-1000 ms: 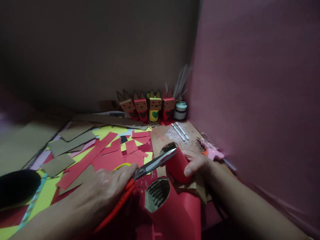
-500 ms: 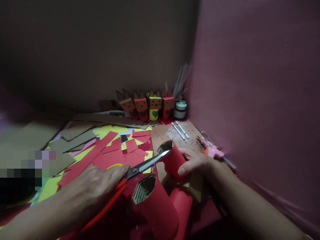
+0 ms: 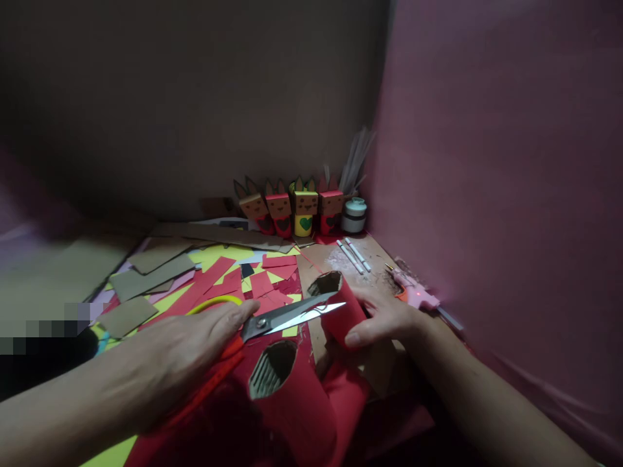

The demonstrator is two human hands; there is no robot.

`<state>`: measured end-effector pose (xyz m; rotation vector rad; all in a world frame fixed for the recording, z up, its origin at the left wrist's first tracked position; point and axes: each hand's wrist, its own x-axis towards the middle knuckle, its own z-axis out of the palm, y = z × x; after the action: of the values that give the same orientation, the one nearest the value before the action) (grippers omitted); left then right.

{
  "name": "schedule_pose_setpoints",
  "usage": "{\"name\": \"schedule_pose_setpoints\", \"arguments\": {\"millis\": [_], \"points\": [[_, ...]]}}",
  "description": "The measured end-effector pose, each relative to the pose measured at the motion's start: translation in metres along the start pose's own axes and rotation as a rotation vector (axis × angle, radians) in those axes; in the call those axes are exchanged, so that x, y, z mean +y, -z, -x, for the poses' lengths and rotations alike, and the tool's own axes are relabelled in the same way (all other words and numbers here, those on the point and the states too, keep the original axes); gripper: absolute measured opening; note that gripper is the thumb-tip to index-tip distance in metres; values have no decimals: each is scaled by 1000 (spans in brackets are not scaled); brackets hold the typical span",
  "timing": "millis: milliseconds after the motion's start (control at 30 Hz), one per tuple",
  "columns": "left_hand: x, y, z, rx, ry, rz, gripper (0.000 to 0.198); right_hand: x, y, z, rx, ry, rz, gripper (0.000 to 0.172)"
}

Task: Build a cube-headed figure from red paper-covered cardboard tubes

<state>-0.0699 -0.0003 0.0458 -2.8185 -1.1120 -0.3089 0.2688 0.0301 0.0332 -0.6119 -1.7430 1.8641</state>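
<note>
My left hand (image 3: 195, 350) is closed on scissors (image 3: 287, 316) with yellow and orange-red handles. The blades are slightly apart, their tips over the upper side of a red cardboard tube (image 3: 343, 318). From the right, my right hand (image 3: 382, 318) grips that tube, thumb on its near side and other fingers mostly hidden behind it. The tube's open end faces up and left, showing a rough corrugated rim. Nearer to me, a second red tube (image 3: 304, 412) stands tilted with its ribbed inside visible. Another red piece (image 3: 348, 399) lies just behind it.
Red and yellow paper scraps (image 3: 228, 279) and cardboard pieces (image 3: 150, 279) cover the left side. At the back stand several box-headed figures (image 3: 305, 214) beside a pale jar (image 3: 354, 216). Two white markers (image 3: 357, 254) and a pink glue gun (image 3: 416, 292) lie at right, near a pinkish wall.
The scissors' blades have opened a little and swung, with the tips now further right over the tube. My left hand has shifted slightly; my right hand still holds the tube.
</note>
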Motion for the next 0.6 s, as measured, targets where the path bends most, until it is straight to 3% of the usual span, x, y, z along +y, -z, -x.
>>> {"name": "schedule_pose_setpoints", "arguments": {"millis": [167,367,600], "points": [[1,5,-6,-54,-74,-61,63,3,-6,-2,-23,22,-94,58],[3,5,-10,-81,-91,-102,59,8,-10,-4,57,3,-119,57],[10,7,-7,-86,-53,-85,52,13,-13,-3,86,-102,-194,57]]}}
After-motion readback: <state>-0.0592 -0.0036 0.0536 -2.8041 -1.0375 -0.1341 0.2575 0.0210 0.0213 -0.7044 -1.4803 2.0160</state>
